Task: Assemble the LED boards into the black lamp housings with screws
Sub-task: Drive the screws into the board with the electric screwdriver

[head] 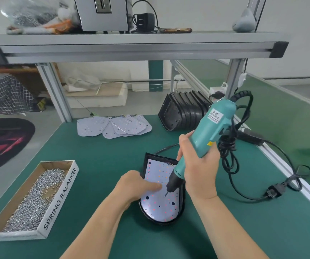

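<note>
A white LED board (161,206) lies inside a black lamp housing (182,202) on the green mat in front of me. My left hand (135,186) rests on the board's left side, fingers curled, one fingertip pressing near the middle. My right hand (197,169) grips a teal electric screwdriver (210,131), tilted, with its bit tip (166,194) down on the board beside my left fingertip. A cardboard tray of screws (36,199) sits at the left. Spare LED boards (113,125) lie at the back, and stacked black housings (184,111) stand to their right.
The screwdriver's black cable (243,184) loops over the mat on the right, ending in a plug (275,191). An aluminium frame shelf (131,49) spans overhead, its posts at the mat's back corners. The bench's metal edge rail (290,172) runs along the right.
</note>
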### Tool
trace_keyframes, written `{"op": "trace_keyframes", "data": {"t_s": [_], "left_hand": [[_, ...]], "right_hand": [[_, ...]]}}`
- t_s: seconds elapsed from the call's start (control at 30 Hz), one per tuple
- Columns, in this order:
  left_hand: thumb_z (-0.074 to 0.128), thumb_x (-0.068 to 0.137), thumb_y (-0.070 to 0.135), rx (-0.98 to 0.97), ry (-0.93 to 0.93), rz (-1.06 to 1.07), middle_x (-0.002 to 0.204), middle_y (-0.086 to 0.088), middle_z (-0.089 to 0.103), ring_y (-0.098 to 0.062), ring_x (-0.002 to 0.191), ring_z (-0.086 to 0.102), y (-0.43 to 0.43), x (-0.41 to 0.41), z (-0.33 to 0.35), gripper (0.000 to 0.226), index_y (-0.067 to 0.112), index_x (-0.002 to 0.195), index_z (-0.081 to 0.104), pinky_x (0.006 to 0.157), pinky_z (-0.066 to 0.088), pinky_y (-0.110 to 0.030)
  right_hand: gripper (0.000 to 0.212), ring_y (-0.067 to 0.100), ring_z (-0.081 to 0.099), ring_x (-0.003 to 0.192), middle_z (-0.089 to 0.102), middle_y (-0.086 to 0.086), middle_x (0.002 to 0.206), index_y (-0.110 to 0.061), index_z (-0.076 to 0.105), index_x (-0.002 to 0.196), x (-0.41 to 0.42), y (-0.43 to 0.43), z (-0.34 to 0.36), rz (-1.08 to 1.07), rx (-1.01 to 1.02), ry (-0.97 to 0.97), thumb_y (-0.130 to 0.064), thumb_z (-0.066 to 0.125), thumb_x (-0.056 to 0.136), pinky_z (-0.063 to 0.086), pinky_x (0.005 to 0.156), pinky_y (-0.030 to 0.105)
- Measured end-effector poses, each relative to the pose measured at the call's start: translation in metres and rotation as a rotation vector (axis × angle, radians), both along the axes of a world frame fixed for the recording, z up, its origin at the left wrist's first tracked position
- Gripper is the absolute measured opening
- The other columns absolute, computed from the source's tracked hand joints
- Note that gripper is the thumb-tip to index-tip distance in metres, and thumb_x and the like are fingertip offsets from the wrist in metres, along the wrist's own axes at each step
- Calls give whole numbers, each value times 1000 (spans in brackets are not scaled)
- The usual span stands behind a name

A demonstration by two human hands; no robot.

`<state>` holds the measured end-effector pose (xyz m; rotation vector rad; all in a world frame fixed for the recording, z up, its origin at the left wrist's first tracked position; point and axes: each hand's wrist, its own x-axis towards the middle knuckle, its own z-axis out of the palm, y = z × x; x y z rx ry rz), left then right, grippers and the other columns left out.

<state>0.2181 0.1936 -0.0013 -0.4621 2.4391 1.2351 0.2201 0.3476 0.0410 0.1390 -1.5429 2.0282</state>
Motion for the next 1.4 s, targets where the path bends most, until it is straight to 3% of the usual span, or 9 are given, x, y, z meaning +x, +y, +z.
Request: {"op": "trace_keyframes", "data": {"t_s": [0.07,0.17,0.23,0.4,0.6,0.73,1.07,1.2,1.4], "left_hand": [[76,48,48,24,22,31,100,-13,75,-26,80,67,4,0,-2,68,3,98,72,67,45,-31],[83,60,42,35,46,66,79,-6,66,-22,67,56,5,-2,-7,50,4,87,66,61,39,-27],[84,65,39,37,55,80,88,-11,71,-20,69,54,4,-3,-11,47,3,90,67,63,40,-28],[83,63,36,61,65,82,86,-10,68,-22,71,53,2,-4,-15,56,-3,100,68,66,40,-30],[86,63,36,48,83,69,71,-1,52,-21,62,43,1,-6,-17,41,11,74,54,58,32,-28],[85,63,35,66,86,52,72,-1,57,-21,64,48,0,-7,-18,40,6,77,61,61,36,-29],[69,47,42,98,113,20,54,6,51,-18,56,42,2,-2,-10,36,15,61,51,56,33,-25],[67,43,44,93,111,13,57,4,58,-19,58,48,4,-2,-8,37,14,61,57,58,37,-26],[60,44,42,42,126,10,58,3,54,-18,57,41,5,-1,-7,41,9,67,56,56,33,-25]], "right_hand": [[17,26,48,54,50,10,62,-7,55,84,4,-1,-5,12,47,8,-18,69,84,46,56,30],[24,31,50,55,52,10,61,-6,56,84,10,-6,-11,5,111,15,-26,70,82,49,58,37],[23,28,52,55,53,5,61,-10,57,84,12,-10,-15,-3,144,18,-29,69,81,49,59,41],[22,22,52,57,54,-1,63,-12,57,83,13,-16,-23,-2,159,16,-30,69,81,48,61,38],[21,22,53,57,55,-1,63,-13,57,83,12,-17,-22,-16,191,25,-30,69,81,49,61,38],[19,18,55,59,57,-3,65,-15,58,83,12,-18,-23,-21,216,38,-30,69,81,49,61,31],[21,13,56,58,59,-8,65,-14,57,81,14,-23,-25,7,238,57,-31,69,79,49,60,26],[33,19,45,53,46,-4,57,-7,47,72,15,-23,-26,18,250,37,-31,68,79,43,52,37],[29,4,42,49,46,-14,54,-11,44,71,17,-27,-25,88,253,36,-24,68,80,39,51,18]]}}
